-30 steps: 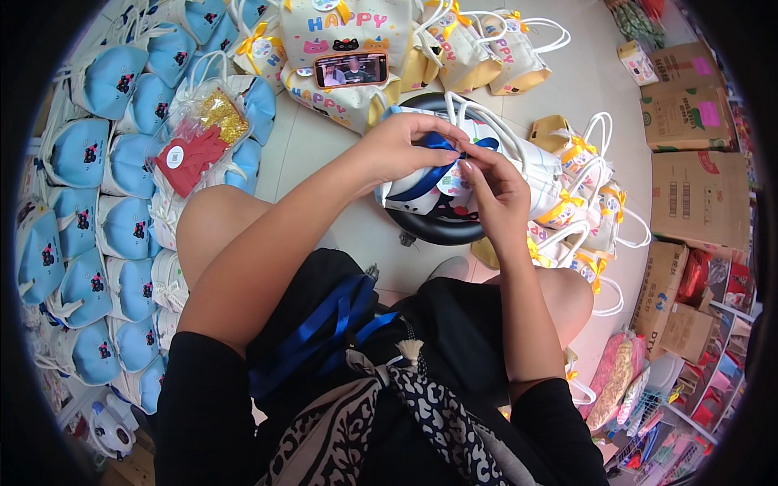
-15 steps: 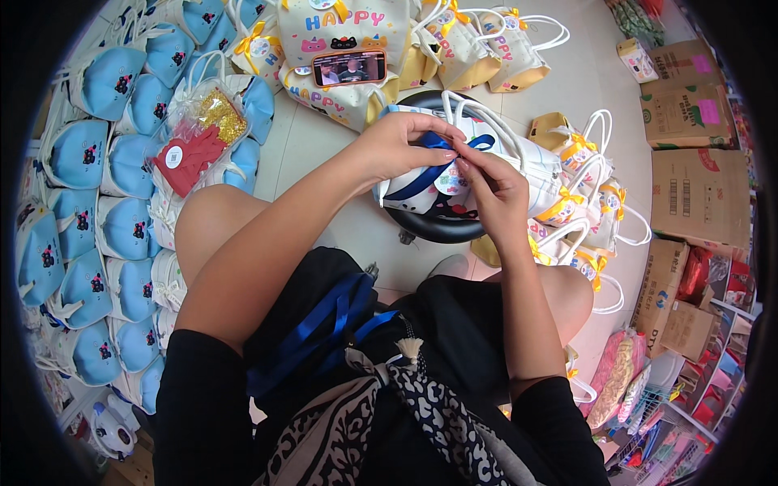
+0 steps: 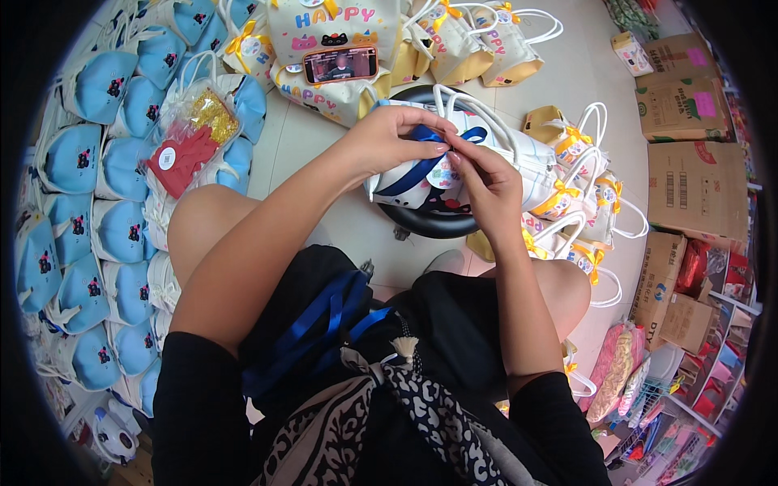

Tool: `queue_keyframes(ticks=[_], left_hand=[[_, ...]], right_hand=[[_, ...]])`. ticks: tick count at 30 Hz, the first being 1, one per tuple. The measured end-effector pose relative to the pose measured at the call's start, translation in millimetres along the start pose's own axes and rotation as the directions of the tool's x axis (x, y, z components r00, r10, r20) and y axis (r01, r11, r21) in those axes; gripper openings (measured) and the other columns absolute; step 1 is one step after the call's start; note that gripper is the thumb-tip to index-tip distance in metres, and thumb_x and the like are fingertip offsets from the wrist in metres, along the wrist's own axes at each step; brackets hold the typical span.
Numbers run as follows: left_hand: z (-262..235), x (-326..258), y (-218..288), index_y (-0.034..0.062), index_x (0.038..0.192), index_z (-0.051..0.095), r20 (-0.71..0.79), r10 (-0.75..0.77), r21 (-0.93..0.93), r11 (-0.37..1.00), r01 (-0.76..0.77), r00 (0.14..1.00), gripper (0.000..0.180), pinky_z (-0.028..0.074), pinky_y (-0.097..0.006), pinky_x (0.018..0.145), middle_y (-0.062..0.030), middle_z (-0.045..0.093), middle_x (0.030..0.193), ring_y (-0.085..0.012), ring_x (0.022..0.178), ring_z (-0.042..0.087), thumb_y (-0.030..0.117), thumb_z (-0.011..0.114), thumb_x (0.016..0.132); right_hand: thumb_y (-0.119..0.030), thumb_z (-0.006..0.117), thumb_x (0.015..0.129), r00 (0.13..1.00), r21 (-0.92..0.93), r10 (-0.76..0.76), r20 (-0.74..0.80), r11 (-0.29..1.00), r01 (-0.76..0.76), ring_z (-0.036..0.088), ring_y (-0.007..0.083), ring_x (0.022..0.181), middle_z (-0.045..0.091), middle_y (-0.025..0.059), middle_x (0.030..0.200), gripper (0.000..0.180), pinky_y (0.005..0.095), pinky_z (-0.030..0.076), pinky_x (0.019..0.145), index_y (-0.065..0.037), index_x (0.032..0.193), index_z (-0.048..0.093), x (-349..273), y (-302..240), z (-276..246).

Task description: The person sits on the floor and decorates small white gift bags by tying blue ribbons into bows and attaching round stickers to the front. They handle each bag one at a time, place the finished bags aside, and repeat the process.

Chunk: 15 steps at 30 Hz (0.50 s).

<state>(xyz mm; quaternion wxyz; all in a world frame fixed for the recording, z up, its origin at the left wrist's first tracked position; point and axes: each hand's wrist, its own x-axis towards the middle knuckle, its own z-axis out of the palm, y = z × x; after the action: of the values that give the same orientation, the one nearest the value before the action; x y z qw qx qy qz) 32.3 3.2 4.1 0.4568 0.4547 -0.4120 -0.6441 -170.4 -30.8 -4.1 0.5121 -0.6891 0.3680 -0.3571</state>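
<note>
A white gift bag (image 3: 527, 160) with rope handles lies on a round black stool (image 3: 442, 223) in front of me. Around it runs a dark blue ribbon (image 3: 417, 172), looped into a bow at the top. My left hand (image 3: 401, 139) pinches the ribbon from the left, thumb and fingers together. From the right, my right hand (image 3: 492, 180) pinches it too, fingertips meeting the left ones at the knot. A round paper tag (image 3: 443, 176) hangs just below the bow. Loose blue ribbons (image 3: 324, 324) lie across my lap.
Rows of blue bags (image 3: 126, 231) stand at the left, with a clear pouch of red and gold filling (image 3: 193, 142) on top. A phone (image 3: 340, 65) leans on cream bags ahead. More yellow-bowed bags (image 3: 559, 198) sit right, before cardboard boxes (image 3: 697, 194).
Both hands stay at the bow with nearly the same pinch. The whole view has shifted slightly, and the picture on the phone screen differs.
</note>
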Motion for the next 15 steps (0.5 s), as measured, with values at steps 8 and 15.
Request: queue_keyframes(ticks=[8, 15], left_hand=[[2.7, 0.4, 1.9, 0.0018, 0.126, 0.066, -0.017, -0.029, -0.013, 0.999, 0.029, 0.999, 0.038, 0.051, -0.026, 0.095, -0.0063, 0.07, 0.113, -0.0119, 0.105, 0.065, 0.01, 0.075, 0.089], [-0.1, 2.0, -0.3, 0.002, 0.124, 0.067, -0.005, -0.026, -0.02, 0.999, 0.026, 1.0, 0.036, 0.05, -0.026, 0.096, -0.006, 0.069, 0.115, -0.0127, 0.107, 0.065, 0.008, 0.075, 0.089]], right_hand=[[-0.001, 0.067, 0.094, 1.0, 0.027, 0.02, 0.007, 0.999, -0.02, 0.064, 0.008, 0.084, 0.072, 0.0053, 0.096, 0.027, 0.0222, 0.051, 0.076, -0.005, 0.12, 0.073, 0.8, 1.4, -1.1], [0.0, 0.065, 0.096, 0.998, 0.106, 0.059, 0.004, 0.993, -0.059, 0.065, 0.0076, 0.092, 0.073, 0.0054, 0.106, 0.026, 0.0221, 0.053, 0.081, -0.002, 0.121, 0.071, -0.9, -3.7, 1.2]])
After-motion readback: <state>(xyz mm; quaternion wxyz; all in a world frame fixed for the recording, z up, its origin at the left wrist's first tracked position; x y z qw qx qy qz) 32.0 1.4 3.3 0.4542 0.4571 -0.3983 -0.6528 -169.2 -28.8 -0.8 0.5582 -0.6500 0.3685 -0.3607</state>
